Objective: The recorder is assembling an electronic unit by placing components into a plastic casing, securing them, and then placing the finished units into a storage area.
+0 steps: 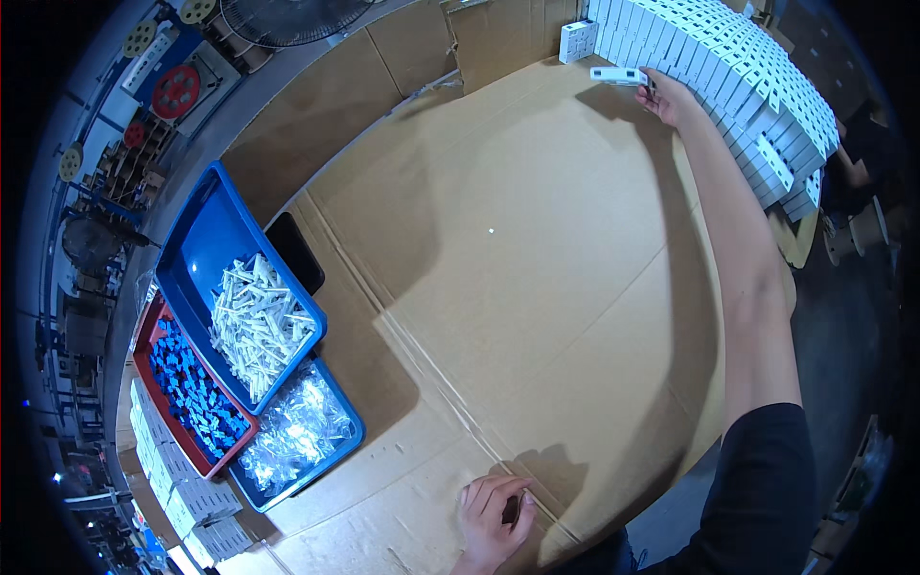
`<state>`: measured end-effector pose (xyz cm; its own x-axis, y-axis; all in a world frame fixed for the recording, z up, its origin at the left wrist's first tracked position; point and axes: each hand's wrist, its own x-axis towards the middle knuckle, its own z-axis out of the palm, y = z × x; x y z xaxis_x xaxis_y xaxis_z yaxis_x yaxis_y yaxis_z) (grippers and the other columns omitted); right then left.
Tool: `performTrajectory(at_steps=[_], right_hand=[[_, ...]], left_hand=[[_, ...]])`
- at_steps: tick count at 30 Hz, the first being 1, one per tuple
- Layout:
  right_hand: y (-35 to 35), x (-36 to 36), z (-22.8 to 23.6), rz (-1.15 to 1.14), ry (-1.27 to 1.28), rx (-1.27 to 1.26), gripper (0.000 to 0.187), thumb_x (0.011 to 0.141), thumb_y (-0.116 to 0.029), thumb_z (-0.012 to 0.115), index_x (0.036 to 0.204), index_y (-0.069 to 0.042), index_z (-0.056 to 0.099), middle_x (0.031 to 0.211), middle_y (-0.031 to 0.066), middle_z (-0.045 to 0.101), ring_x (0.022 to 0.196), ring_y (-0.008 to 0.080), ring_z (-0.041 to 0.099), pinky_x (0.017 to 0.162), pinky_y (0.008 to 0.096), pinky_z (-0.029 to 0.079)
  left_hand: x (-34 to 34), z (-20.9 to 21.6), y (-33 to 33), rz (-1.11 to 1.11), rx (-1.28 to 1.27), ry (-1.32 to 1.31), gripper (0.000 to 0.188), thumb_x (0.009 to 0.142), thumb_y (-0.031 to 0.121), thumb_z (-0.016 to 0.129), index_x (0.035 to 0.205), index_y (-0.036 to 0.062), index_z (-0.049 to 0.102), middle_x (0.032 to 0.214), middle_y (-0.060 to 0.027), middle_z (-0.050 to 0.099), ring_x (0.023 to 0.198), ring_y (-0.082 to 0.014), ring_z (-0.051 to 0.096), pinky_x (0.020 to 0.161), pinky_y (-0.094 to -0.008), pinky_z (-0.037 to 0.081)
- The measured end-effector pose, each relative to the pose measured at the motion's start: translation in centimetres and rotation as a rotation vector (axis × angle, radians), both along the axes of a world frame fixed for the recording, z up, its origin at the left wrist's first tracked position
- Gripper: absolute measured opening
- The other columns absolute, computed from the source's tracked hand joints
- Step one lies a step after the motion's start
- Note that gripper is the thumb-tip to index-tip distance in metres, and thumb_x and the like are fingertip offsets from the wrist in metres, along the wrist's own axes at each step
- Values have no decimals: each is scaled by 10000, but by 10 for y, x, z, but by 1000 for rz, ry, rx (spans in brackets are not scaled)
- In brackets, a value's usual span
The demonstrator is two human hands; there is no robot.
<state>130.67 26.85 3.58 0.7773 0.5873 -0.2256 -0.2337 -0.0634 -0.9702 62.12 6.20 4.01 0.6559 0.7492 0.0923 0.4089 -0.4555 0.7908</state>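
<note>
At the far right my right arm reaches out, and my right hand point(668, 98) is closed on one end of a flat white rectangular plastic part point(613, 76). The part is held level, just in front of a big stack of similar white blocks point(709, 48). One white block point(578, 42) stands upright at the stack's left end. Near the front edge of the table, my left hand point(493, 522) rests with its fingers curled in toward the thumb. I see nothing in it.
Cardboard point(537, 278) covers the table, with a cardboard wall point(326, 105) behind. At left, a blue tray point(196, 225) of white pins overlaps a red tray point(153, 321) of blue pieces and a blue tray point(355, 436) of clear pieces. A dark flat object point(295, 251) lies beside them. White boxes point(206, 513) sit front left.
</note>
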Motion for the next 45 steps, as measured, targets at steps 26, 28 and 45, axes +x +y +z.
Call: performTrajectory(at_steps=[26,28,45], right_hand=[[52,-55,12,-312,-699,-553,727,844,-372,772,1338,101,527,1243,255,674,1076,373,724,892,443,636],[57,-66,25,-330,-914,-858,1052,704,-619,872,1400,75,496,1325,239,665,1240,373,656,1028,461,555],[93,-7,-12,-166,-987,-481,1024,632,-553,938,1328,89,547,1289,246,685,1222,346,669,1074,397,505]], left_hand=[[4,15,-1,14,-9,69,195,875,57,736,1065,36,701,1057,-170,681,986,-370,645,888,-455,516],[4,17,-1,14,-6,70,193,874,58,736,1063,36,702,1057,-172,682,985,-372,646,890,-457,517],[0,11,-1,12,-12,79,217,867,94,741,1076,47,706,1060,-153,687,1004,-366,649,895,-464,517]])
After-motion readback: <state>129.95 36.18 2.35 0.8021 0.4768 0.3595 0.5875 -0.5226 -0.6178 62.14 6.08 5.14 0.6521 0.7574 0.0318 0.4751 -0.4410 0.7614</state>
